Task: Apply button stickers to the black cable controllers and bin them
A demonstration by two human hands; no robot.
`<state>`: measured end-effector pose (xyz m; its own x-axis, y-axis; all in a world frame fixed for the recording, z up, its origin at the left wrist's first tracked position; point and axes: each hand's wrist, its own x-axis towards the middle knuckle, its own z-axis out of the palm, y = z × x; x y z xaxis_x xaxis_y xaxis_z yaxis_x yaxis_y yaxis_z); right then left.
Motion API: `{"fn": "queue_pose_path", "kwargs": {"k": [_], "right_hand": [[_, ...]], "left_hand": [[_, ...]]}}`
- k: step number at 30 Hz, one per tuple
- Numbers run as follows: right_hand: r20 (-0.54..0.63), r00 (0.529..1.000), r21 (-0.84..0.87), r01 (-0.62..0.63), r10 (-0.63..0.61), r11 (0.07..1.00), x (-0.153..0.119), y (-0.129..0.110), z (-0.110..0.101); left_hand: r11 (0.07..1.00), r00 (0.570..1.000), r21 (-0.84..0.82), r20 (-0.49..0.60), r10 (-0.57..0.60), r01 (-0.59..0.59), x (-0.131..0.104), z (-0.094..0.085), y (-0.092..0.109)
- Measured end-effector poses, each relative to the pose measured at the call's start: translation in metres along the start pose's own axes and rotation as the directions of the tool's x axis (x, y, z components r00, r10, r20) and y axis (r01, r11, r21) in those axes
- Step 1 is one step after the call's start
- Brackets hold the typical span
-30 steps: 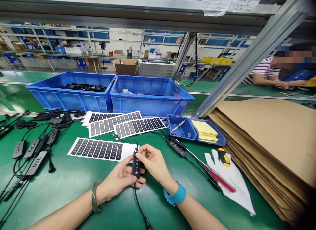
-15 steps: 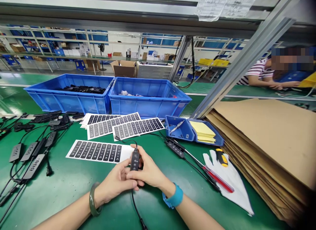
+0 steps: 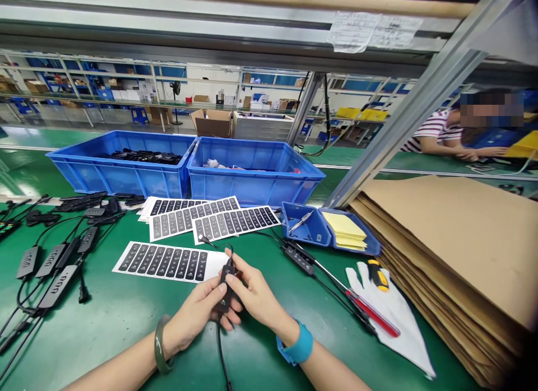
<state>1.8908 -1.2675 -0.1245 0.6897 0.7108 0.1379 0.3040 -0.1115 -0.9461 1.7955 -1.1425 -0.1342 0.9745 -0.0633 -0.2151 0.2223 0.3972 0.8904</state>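
Note:
Both hands hold a small black inline cable controller (image 3: 226,294) with printed symbols on its face and a cable at each end. My left hand (image 3: 195,312) grips its lower part, thumb on the face and fingers beneath. My right hand (image 3: 257,294) pinches the upper part, thumb pressed on the face near the top cable. Just beyond lies a sheet of black stickers (image 3: 163,261), its right end bare white backing. Another controller (image 3: 299,257) rests on the green table (image 3: 138,329) to the right.
Grey controllers (image 3: 59,287) with tangled cables lie left. Behind are more sticker sheets (image 3: 235,224) and two blue bins (image 3: 121,175). At right sit small trays (image 3: 311,234), a white glove (image 3: 399,318) under a red-handled screwdriver (image 3: 374,312), and stacked cardboard (image 3: 454,240). A person (image 3: 441,136) sits beyond.
The controller has tilted, its lower end swinging left. My left thumb has moved up onto its face, and my right thumb has shifted higher on it. The camera view has tipped slightly up.

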Motion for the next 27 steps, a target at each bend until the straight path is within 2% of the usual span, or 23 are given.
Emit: {"fn": "queue_pose_path", "kwargs": {"k": [2,5,9,11,13,15,16,18,19,21,24,25,26,27], "right_hand": [[0.001,1.000,-0.062,0.026,-0.026,0.998,-0.003,-0.001,0.003],[0.005,1.000,-0.069,0.004,-0.003,0.998,-0.004,0.001,0.007],[0.005,1.000,-0.050,-0.012,0.012,0.999,0.002,0.001,-0.001],[-0.005,0.999,-0.078,-0.039,0.038,0.996,0.006,-0.001,-0.014],[-0.007,0.998,-0.215,-0.069,0.069,0.974,0.009,-0.006,-0.031],[-0.030,0.995,-0.470,-0.101,0.098,0.877,0.009,-0.010,-0.050],[-0.059,0.991,-0.616,-0.130,0.119,0.777,0.008,-0.011,-0.059],[-0.156,0.975,-0.831,-0.216,0.158,0.513,0.007,-0.010,-0.073],[-0.210,0.964,-0.881,-0.260,0.166,0.395,0.006,-0.009,-0.078],[-0.300,0.942,-0.909,-0.330,0.151,0.253,0.006,-0.004,-0.086],[-0.394,0.915,-0.896,-0.403,0.088,0.187,0.008,0.001,-0.090],[-0.401,0.914,-0.893,-0.403,0.052,0.199,0.010,0.001,-0.089],[-0.387,0.922,-0.891,-0.377,0.007,0.253,0.011,0.001,-0.086],[-0.350,0.936,-0.883,-0.313,-0.046,0.350,0.012,0.001,-0.081]], "left_hand": [[0.999,1.000,0.044,-0.004,0.026,-0.026,0.002,0.001,-0.003],[0.987,0.997,0.144,-0.009,0.071,-0.068,0.004,0.004,-0.006],[0.961,1.000,0.276,0.004,0.017,-0.017,0.004,0.002,0.002],[0.847,0.997,0.527,0.026,0.067,-0.070,0.004,-0.008,0.013],[0.572,0.968,0.800,0.043,0.248,-0.183,0.006,-0.025,0.025],[0.288,0.906,0.931,0.090,0.413,-0.223,0.010,-0.045,0.035],[0.199,0.891,0.956,0.109,0.441,-0.216,0.012,-0.055,0.039],[0.112,0.902,0.978,0.117,0.415,-0.178,0.015,-0.072,0.044],[0.089,0.916,0.984,0.107,0.388,-0.153,0.017,-0.077,0.045],[0.043,0.935,0.994,0.084,0.345,-0.105,0.018,-0.081,0.046],[-0.020,0.941,0.998,0.060,0.333,-0.057,0.018,-0.078,0.047],[-0.017,0.941,0.999,0.052,0.335,-0.049,0.017,-0.075,0.047],[0.004,0.941,0.999,0.046,0.335,-0.050,0.017,-0.073,0.047],[0.039,0.941,0.997,0.043,0.335,-0.060,0.016,-0.070,0.047]]}}
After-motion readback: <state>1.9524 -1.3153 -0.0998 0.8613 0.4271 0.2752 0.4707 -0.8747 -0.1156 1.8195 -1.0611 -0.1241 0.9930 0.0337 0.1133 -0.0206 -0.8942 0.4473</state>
